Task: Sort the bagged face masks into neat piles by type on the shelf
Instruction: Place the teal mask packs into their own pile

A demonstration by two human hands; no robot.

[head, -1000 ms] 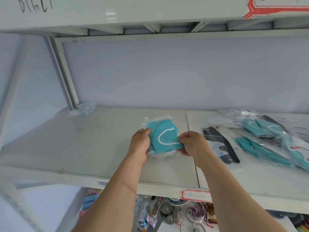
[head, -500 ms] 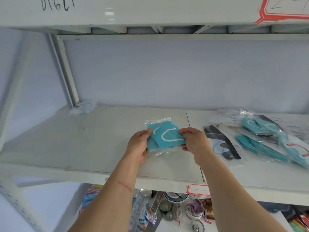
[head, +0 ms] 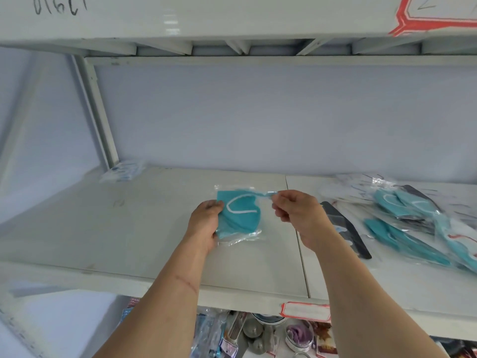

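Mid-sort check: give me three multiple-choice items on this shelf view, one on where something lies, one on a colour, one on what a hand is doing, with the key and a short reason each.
1. Where does the loose heap of bagged masks lie on the shelf?
A. right end
B. back left corner
C. front left edge

2. What colour is the mask in the held bag?
A. black
B. teal
C. pink

3. What is the right hand doing?
A. resting flat on the shelf
B. hanging idle below the shelf
C. pinching the bag's top right corner

Key:
1 A: the heap sits past the shelf seam, on the right.
2 B: teal fabric with a white ear loop shows through the clear plastic.
3 C: thumb and fingers close on the bag's corner, while the left hand grips its left edge.
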